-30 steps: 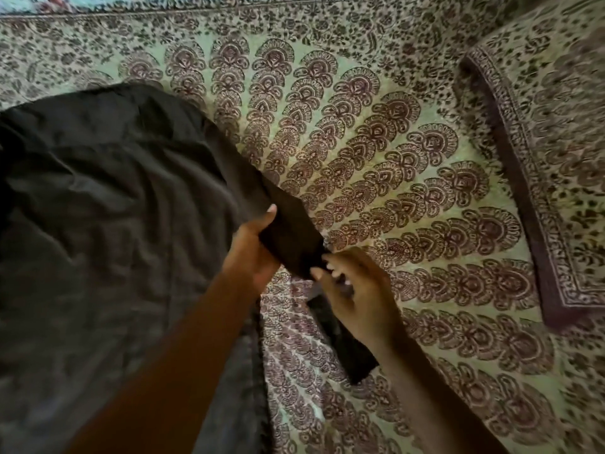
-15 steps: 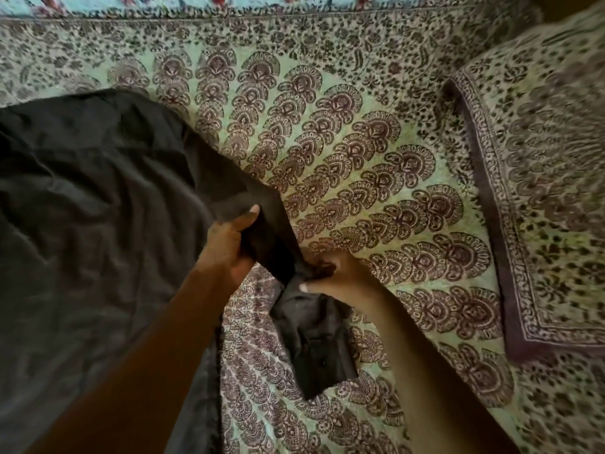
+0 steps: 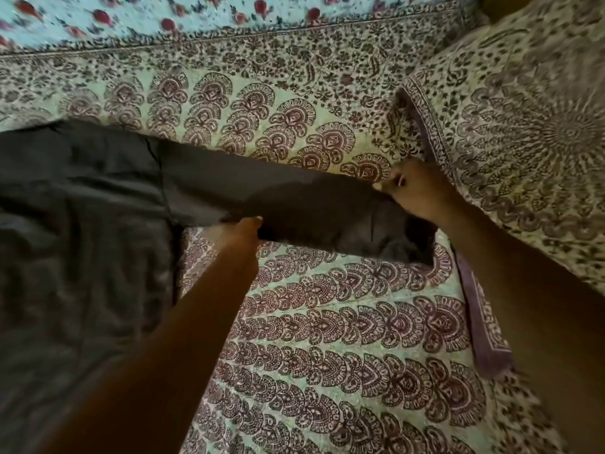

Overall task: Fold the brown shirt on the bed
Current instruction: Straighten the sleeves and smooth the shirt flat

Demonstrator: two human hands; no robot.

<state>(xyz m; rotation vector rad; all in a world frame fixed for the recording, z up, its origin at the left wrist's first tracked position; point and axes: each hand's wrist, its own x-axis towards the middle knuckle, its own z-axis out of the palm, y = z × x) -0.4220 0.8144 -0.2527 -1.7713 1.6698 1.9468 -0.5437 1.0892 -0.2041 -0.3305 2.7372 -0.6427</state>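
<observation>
The dark brown shirt (image 3: 82,257) lies spread over the left half of the bed. Its sleeve (image 3: 294,204) stretches out flat to the right across the patterned bedsheet (image 3: 343,339). My left hand (image 3: 239,231) grips the sleeve's lower edge near its middle, fingers tucked under the cloth. My right hand (image 3: 412,188) pinches the sleeve's upper corner at the cuff end, beside the pillow. The cuff (image 3: 409,240) lies just below that hand.
A pillow (image 3: 523,142) in matching print fills the right side, its purple border close to my right arm. A light blue floral cloth (image 3: 196,14) runs along the far edge of the bed.
The sleeve hung bunched between my hands before. Both hands have pulled it out straight to the right, and my right hand has travelled toward the pillow. The camera has tilted up.
</observation>
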